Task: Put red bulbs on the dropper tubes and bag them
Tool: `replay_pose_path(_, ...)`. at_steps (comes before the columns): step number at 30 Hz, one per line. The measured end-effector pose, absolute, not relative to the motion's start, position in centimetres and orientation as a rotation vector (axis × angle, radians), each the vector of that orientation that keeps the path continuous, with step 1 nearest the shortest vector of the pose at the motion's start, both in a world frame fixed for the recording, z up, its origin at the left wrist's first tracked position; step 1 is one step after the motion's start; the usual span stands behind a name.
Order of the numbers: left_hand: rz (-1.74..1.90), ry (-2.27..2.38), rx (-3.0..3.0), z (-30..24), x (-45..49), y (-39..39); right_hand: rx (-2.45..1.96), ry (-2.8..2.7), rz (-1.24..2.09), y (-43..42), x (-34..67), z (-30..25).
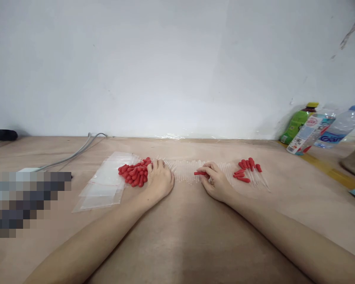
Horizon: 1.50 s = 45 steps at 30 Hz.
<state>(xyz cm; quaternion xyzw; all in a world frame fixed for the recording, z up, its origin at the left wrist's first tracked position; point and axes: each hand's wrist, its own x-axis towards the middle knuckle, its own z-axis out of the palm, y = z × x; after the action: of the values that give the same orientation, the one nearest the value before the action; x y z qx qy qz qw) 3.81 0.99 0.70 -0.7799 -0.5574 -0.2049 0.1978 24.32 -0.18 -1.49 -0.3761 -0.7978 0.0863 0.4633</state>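
My right hand (217,183) pinches a red rubber dropper bulb (199,173) between thumb and fingers, its narrow end pointing left. Beneath and around that hand lies a row of thin clear tubes (183,171), side by side on the table. My left hand (159,177) rests palm down at the right edge of a heap of red rubber bulbs (134,173), its fingers slightly apart and touching the heap. On the right are several droppers (251,165), clear tubes with red bulbs fitted, and a loose-looking red bulb (243,180) near them.
Clear plastic bags (100,189) lie overlapped under and left of the heap. A grey cable (73,153) runs across the back left, near a blurred-out area. At the right stand a green bottle (297,124), a printed bottle (310,132) and a water bottle (339,128) against the wall.
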Motion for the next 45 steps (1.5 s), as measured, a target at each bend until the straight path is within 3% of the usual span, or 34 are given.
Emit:
replay_pose_path(11, -0.705, -1.264, -2.508, 0.5, 4.0, 0.5, -0.938, -1.951, 0.233, -0.5, 24.5, -1.0)
replay_pose_path(45, -0.869, -0.756, -2.769, -0.1, 3.3, 0.8, -0.742, -2.018, 0.223, -0.9, 24.3, -1.2)
